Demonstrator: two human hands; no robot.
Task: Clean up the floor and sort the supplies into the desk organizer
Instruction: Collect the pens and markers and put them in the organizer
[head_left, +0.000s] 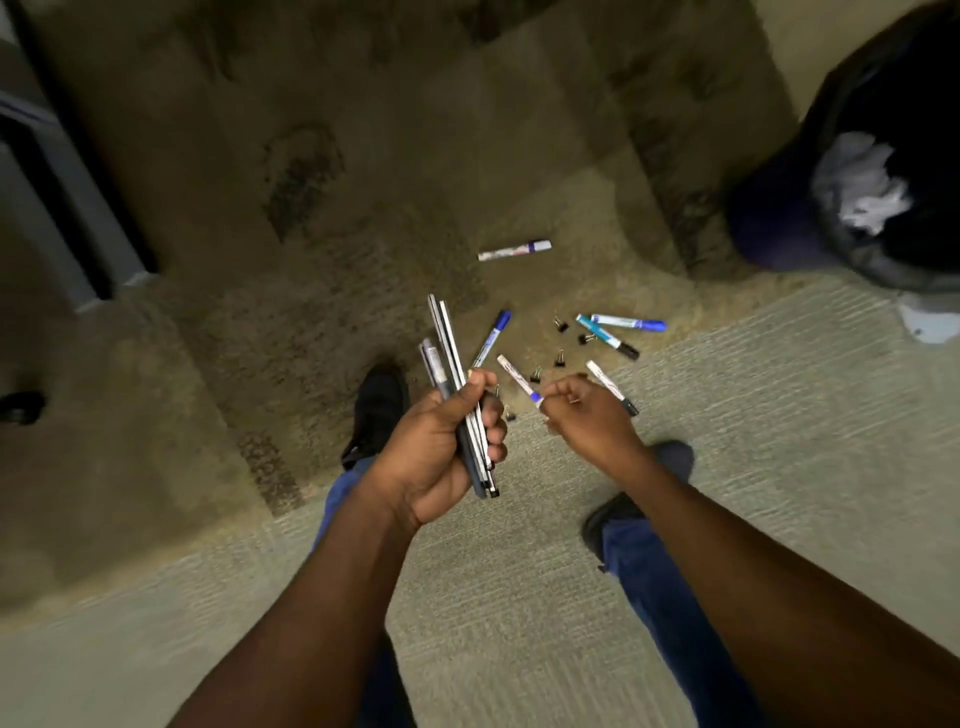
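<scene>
My left hand (441, 447) grips a bundle of several pens and pencils (447, 348) that points up and away from me. My right hand (587, 415), fingers curled, pinches the blue-banded end of a white marker (517, 378) just right of the bundle. More markers lie on the carpet: a white one (514, 249) farther off, a blue one (492, 336), a teal one (605, 338), a blue-capped one (628, 323) and a white one (613, 388) partly behind my right hand. Several black binder clips (560, 357) are scattered among them. No desk organizer is in view.
A black-bagged trash bin (779, 218) holding crumpled paper (862, 187) stands at the right. Grey furniture (57, 208) lines the left edge. My shoes (379, 410) stand on the carpet close to the supplies.
</scene>
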